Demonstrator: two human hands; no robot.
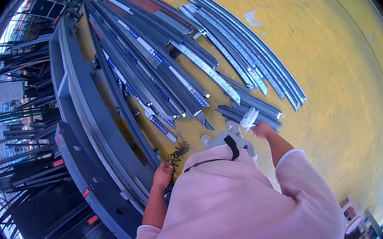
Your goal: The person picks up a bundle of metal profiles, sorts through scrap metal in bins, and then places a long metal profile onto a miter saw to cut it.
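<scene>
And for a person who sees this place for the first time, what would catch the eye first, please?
Probably the long dark metal profiles, fanned across the bright yellow floor in the upper middle. Next, the crumpled clear plastic at the right hand, just right of center. Lower left of center, a tangled black cord lies by the left hand; whether it is gripped is unclear.

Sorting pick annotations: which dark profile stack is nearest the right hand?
The short dark-grey stack just beyond the clear plastic held in the right hand; the longer stacks end farther from that hand.
</scene>
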